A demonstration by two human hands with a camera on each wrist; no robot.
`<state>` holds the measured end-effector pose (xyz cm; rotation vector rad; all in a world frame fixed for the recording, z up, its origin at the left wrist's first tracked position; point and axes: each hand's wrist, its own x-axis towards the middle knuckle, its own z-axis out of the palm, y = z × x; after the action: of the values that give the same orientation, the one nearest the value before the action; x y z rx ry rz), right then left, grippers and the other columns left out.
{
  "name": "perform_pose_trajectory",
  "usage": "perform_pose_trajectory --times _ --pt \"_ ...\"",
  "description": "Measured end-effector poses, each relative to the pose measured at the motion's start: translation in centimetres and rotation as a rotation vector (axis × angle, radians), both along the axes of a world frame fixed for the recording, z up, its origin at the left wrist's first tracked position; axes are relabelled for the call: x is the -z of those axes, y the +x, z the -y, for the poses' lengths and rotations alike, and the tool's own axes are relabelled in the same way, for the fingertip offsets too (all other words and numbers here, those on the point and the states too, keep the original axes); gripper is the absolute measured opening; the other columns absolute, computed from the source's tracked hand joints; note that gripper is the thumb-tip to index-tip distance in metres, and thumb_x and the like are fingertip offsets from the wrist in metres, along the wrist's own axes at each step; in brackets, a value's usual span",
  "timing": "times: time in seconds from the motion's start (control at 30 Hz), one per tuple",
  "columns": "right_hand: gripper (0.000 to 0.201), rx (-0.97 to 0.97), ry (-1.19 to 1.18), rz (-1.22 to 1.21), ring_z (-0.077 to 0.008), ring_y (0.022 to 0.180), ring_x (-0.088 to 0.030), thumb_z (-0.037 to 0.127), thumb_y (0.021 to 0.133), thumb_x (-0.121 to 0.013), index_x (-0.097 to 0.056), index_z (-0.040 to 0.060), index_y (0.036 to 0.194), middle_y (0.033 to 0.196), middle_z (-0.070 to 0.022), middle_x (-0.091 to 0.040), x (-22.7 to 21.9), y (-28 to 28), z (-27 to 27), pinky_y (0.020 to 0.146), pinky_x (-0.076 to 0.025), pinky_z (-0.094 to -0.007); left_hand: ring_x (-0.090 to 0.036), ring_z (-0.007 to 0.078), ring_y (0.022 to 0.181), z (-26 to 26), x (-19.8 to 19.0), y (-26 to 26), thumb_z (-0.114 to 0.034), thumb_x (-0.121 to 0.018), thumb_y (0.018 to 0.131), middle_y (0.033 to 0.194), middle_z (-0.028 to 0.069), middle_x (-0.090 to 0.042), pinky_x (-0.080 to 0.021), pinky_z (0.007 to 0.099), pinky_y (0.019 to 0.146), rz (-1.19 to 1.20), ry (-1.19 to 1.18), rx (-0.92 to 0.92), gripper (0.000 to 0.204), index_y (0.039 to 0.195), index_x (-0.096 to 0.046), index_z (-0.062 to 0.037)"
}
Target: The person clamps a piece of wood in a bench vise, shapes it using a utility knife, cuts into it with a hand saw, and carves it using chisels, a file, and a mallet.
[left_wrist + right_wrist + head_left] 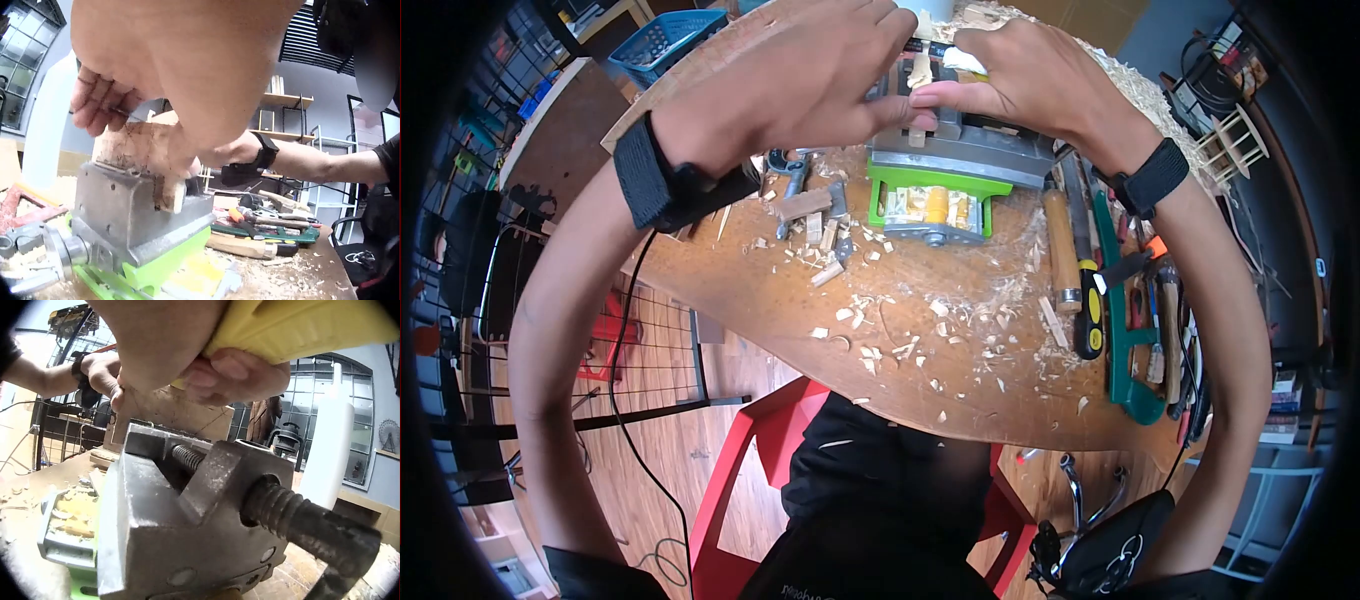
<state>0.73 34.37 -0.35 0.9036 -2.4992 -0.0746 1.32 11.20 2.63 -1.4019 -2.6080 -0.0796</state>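
Observation:
A pale wood block [128, 147] stands upright between the steel jaws of a bench vise [970, 158] with a green base. My right hand [1040, 80] grips a yellow-handled tool [300, 331] above the vise; its working end is hidden. My left hand [815, 80] curls its fingers at the far side of the block, where a thin edge of the tool shows beside them in the left wrist view. Both thumbs meet at the block's near face, just over the vise. In the right wrist view, the threaded screw [294, 515] sticks out from the vise's side.
Wood shavings and offcuts [815, 225] litter the workbench [820, 285]. On the right lie a wooden-handled tool [1060, 250], a yellow-black handle [1089, 310] and a green saw-like frame [1118, 330]. A grey clamp [790, 180] lies left of the vise. A blue basket [665, 45] is farther back.

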Motion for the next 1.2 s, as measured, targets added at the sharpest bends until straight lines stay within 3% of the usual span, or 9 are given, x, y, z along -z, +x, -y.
perform_pose_trajectory --times 0.07,0.13,0.33,0.43,0.6,0.7,0.87,0.97,1.2 --pt "0.076 0.000 -0.008 0.016 -0.0414 0.075 -0.069 0.075 0.087 -0.053 -0.072 0.0014 0.094 0.074 -0.0231 -0.068 -0.7 0.4 0.1 0.070 -0.056 -0.0470 -0.055 0.0452 0.100 -0.2 0.1 -0.6 -0.043 -0.063 0.094 0.107 0.0328 -0.054 -0.046 0.0477 0.090 -0.001 -0.017 0.042 0.062 0.117 -0.046 0.0125" --pt "0.071 -0.088 -0.148 0.195 -0.0421 0.072 -0.065 0.068 0.079 -0.067 -0.068 -0.0036 0.080 0.078 -0.0261 -0.066 -1.9 0.6 0.3 0.066 -0.053 -0.0453 -0.054 0.0454 0.098 -0.3 0.3 -0.9 -0.043 -0.063 0.094 0.105 0.0326 -0.054 -0.046 0.0481 0.088 -0.003 -0.036 0.080 0.061 0.115 -0.046 0.0116" --pt "0.076 -0.011 -0.040 0.106 -0.0426 0.069 -0.066 0.070 0.081 -0.063 -0.067 -0.0064 0.075 0.072 -0.0284 -0.064 -2.0 0.0 0.8 0.065 -0.055 -0.0468 -0.054 0.0480 0.104 0.2 1.4 -1.2 -0.042 -0.061 0.095 0.109 0.0364 -0.054 -0.044 0.0503 0.093 -0.159 0.066 0.104 0.066 0.124 -0.043 0.0140" --pt "0.075 -0.091 -0.065 0.071 -0.0426 0.071 -0.067 0.068 0.083 -0.062 -0.067 -0.0063 0.076 0.073 -0.0283 -0.065 -1.8 0.1 0.7 0.066 -0.054 -0.0472 -0.053 0.0482 0.108 0.0 0.6 -0.7 -0.042 -0.060 0.095 0.114 0.0385 -0.053 -0.044 0.0501 0.096 0.030 0.004 0.015 0.071 0.130 -0.040 0.0161" --pt "0.072 -0.077 -0.073 0.114 -0.0423 0.071 -0.067 0.064 0.087 -0.060 -0.067 -0.0065 0.077 0.074 -0.0280 -0.065 -1.7 0.5 0.9 0.066 -0.055 -0.0471 -0.054 0.0475 0.107 0.4 1.7 -1.1 -0.036 -0.060 0.096 0.110 0.0344 -0.056 -0.044 0.0491 0.095 -0.210 0.061 0.155 0.062 0.126 -0.042 0.0154" --pt "0.069 -0.105 -0.143 0.135 -0.0420 0.072 -0.067 0.061 0.089 -0.060 -0.067 -0.0068 0.078 0.074 -0.0281 -0.065 -1.0 1.3 1.4 0.066 -0.055 -0.0468 -0.054 0.0460 0.108 0.0 1.0 -1.1 -0.033 -0.059 0.097 0.110 0.0318 -0.057 -0.045 0.0482 0.095 -0.047 -0.019 0.091 0.058 0.124 -0.043 0.0155" --pt "0.067 0.010 -0.119 0.139 -0.0428 0.075 -0.067 0.057 0.092 -0.059 -0.066 -0.0085 0.079 0.073 -0.0287 -0.064 -0.4 1.6 1.2 0.069 -0.055 -0.0458 -0.054 0.0450 0.109 0.6 2.0 -0.3 -0.034 -0.060 0.096 0.110 0.0305 -0.057 -0.045 0.0477 0.096 -0.152 0.075 0.137 0.060 0.126 -0.042 0.0148" --pt "0.073 -0.012 -0.107 0.005 -0.0435 0.076 -0.067 0.062 0.088 -0.061 -0.066 -0.0099 0.081 0.074 -0.0295 -0.065 -1.4 1.2 1.1 0.071 -0.055 -0.0457 -0.054 0.0449 0.109 0.5 0.4 -0.7 -0.036 -0.061 0.095 0.111 0.0309 -0.056 -0.045 0.0472 0.097 -0.162 0.019 0.111 0.063 0.129 -0.041 0.0138" --pt "0.084 0.013 -0.071 0.096 -0.0439 0.081 -0.069 0.073 0.074 -0.068 -0.067 -0.0105 0.085 0.082 -0.0312 -0.067 -2.9 0.7 1.1 0.074 -0.055 -0.0463 -0.054 0.0437 0.110 0.4 -0.2 -3.0 -0.044 -0.062 0.093 0.115 0.0317 -0.055 -0.044 0.0455 0.100 -0.014 -0.023 0.176 0.074 0.133 -0.040 0.0127"
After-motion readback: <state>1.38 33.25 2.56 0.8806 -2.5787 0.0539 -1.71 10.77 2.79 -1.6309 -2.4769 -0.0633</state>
